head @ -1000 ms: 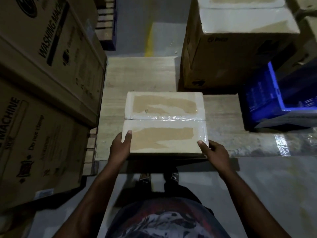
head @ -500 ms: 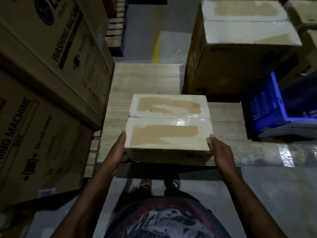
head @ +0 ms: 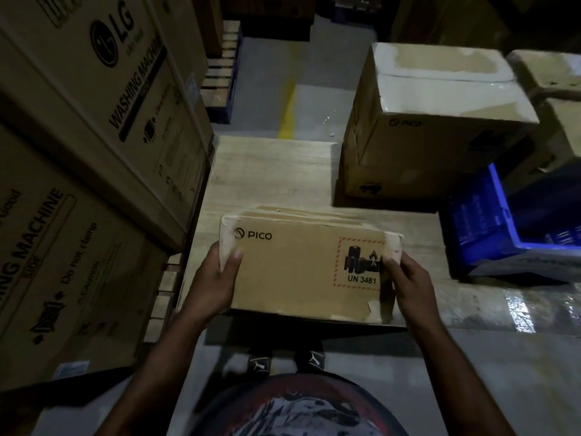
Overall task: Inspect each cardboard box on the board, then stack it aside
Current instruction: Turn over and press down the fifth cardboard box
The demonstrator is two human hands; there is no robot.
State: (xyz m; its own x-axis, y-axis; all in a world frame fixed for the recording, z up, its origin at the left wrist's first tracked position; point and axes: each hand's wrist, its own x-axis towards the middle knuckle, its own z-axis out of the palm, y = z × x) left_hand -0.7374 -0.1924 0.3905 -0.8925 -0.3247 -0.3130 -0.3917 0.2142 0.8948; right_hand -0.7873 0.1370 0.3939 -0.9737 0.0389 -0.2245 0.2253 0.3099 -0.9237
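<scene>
A small brown cardboard box (head: 298,272) printed "PICO" with a red-bordered "UN 3481" label is tilted up toward me above the near edge of the wooden board (head: 270,174). My left hand (head: 213,284) grips its left end, thumb on the taped corner. My right hand (head: 408,281) grips its right end, thumb over the label's edge. The taped top now faces away and is mostly hidden. A larger taped PICO box (head: 434,127) stands on the board at the back right.
Tall washing machine cartons (head: 85,158) wall off the left side. A blue plastic crate (head: 515,225) sits on the board at the right. More boxes (head: 553,86) stand at the far right. Grey floor with a yellow line (head: 287,111) lies beyond the board.
Both hands lifted the small box's near side and turned it, so its printed side now faces me instead of its taped top.
</scene>
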